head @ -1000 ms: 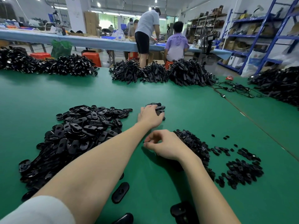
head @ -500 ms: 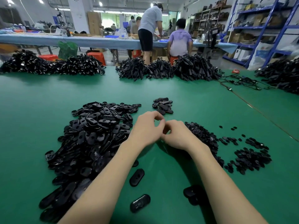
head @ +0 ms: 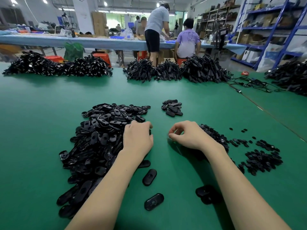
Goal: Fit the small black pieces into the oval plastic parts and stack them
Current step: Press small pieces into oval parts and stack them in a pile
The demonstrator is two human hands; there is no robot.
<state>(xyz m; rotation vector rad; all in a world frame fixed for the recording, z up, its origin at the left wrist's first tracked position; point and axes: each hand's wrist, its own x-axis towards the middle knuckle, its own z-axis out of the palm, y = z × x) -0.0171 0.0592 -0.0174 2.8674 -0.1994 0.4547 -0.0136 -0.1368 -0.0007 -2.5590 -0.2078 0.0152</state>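
Our left hand [head: 137, 138] rests palm-down on the near edge of the big heap of oval plastic parts [head: 103, 135], glossy black shells with rounded ends and a slot-shaped hollow in the middle. Its fingers curl into the heap, but we cannot tell whether its grip has closed on a shell. Our right hand [head: 187, 136] hangs just above the matte green table [head: 41, 105], thumb and forefinger curled towards each other; if a piece sits in that grip, it is too small and blurred for us to tell. Directly behind that hand lies the mound of small black pieces [head: 214, 135], flat and dull, with more scattered loosely to the right [head: 262, 156]. Further out, between the two heaps, sits a little stack of finished ovals [head: 172, 107]. A few single shells [head: 149, 177] lie smooth side up between our forearms. Tangled black bundles [head: 174, 70] line the far edge of the table.
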